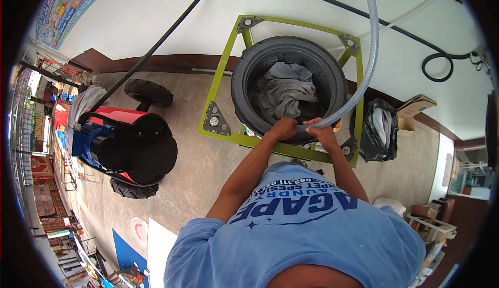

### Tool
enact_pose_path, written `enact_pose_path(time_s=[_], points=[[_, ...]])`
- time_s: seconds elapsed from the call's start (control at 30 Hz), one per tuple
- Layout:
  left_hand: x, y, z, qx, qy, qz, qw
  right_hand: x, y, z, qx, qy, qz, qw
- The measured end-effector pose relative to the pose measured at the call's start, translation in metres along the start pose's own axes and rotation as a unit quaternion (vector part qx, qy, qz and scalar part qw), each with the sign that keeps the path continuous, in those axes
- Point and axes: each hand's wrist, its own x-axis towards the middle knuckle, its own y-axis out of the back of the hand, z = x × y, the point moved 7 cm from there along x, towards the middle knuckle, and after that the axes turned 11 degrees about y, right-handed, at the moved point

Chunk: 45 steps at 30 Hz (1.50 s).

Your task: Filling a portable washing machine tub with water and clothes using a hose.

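Both of my hands are at the near rim of a dark grey washing-machine tub (240,97). My left hand (285,129) closes around the end part of a translucent braided hose (373,46). Just to its right, my right hand (322,133) grips the same hose where it bends down over the rim. Crumpled grey cloth (287,83) lies inside the perforated drum, below the rim. Around the tub runs a lime-green metal frame (220,81) with dark corner plates. The exact mouth of the hose is hidden at my left fingers.
A red and black wheeled machine (134,147) stands at left, a black corrugated hose (167,33) rising from it along the white wall. Right of the frame sit a black plastic bag (377,130) with pale cloth and a cardboard box (407,122). A loaded shelf (430,225) stands lower right.
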Motion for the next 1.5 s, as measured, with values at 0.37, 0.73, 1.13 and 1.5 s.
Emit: enact_pose_path(time_s=[0.37, 0.73, 1.13, 1.5], points=[[0.001, -0.002, -0.001, 0.009, 0.002, -0.003, 1.0, 0.0, -0.001, -0.004, 0.003, 0.016, 0.015, 1.0], [0.003, -0.002, -0.001, 0.007, 0.0, -0.007, 1.0, -0.001, -0.002, -0.005, 0.0, 0.008, 0.014, 1.0], [-0.015, 0.006, 0.03, -0.021, -0.083, 0.005, 0.996, -0.024, 0.001, -0.041, -0.04, 0.061, 0.03, 0.997], [-0.012, 0.003, 0.04, 0.002, -0.082, 0.023, 0.996, -0.032, 0.008, -0.045, -0.046, 0.077, 0.026, 0.996]])
